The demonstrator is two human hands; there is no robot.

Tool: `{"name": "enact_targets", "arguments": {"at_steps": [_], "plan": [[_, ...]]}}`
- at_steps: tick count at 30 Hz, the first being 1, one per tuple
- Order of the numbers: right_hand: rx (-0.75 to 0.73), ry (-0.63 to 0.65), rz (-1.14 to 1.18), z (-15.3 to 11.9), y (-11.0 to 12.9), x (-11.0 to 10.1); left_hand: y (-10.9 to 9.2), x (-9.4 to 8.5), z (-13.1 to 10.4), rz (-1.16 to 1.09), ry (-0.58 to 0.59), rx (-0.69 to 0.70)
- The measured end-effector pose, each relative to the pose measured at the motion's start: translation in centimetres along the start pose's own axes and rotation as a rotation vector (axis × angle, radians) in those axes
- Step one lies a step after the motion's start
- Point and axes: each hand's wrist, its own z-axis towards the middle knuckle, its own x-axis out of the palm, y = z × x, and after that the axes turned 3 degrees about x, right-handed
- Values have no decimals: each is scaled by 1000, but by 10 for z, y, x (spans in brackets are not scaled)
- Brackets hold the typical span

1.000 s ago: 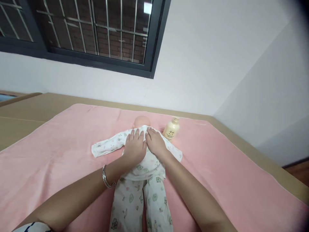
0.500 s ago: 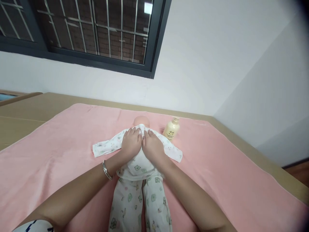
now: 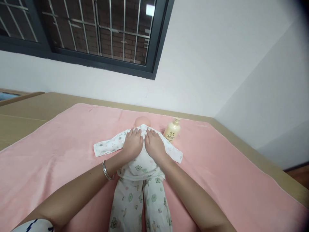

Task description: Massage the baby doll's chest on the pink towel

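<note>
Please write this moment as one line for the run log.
left hand: flat on doll shirt | right hand: flat on same shirt | bottle: upright beside doll | under: pink blanket

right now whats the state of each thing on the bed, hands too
left hand: flat, open, on the doll's chest
right hand: flat, open, on the chest beside the left
doll: lying on its back, dressed in printed top and trousers
bottle: upright, pump top on, beside the doll's head
pink blanket: spread flat under the doll
bracelet: on the left wrist
</note>
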Motion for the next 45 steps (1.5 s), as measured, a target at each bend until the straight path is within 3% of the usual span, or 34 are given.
{"name": "enact_targets", "arguments": {"at_steps": [5, 11, 14, 18, 22, 26, 30, 35, 39, 45], "plan": [[-34, -6, -99, -15, 14, -1, 11, 0, 16, -71, 55, -52], [-65, 78, 149, 13, -16, -3, -10, 1, -13, 17, -16, 9], [-78, 88, 220, 19, -23, -3, -11, -1, -16, 14, -7, 43], [-3, 57, 86, 0, 0, -2, 8, -8, 6, -55, 64, 4], [-41, 56, 39, -12, 14, -2, 17, -7, 15, -67, 79, 4], [-47, 63, 162, 9, -10, -2, -1, 0, -7, 35, -21, 24], [-88, 100, 253, 24, -30, -1, -12, -1, -18, 36, -23, 70], [-13, 75, 73, -4, 3, -1, 9, -12, 7, -70, 59, 62], [-40, 60, 11, -21, 24, -1, 21, -10, 17, -84, 76, 62], [-30, 51, 173, 7, -8, 0, 10, 1, 2, -8, -22, -25]]}}
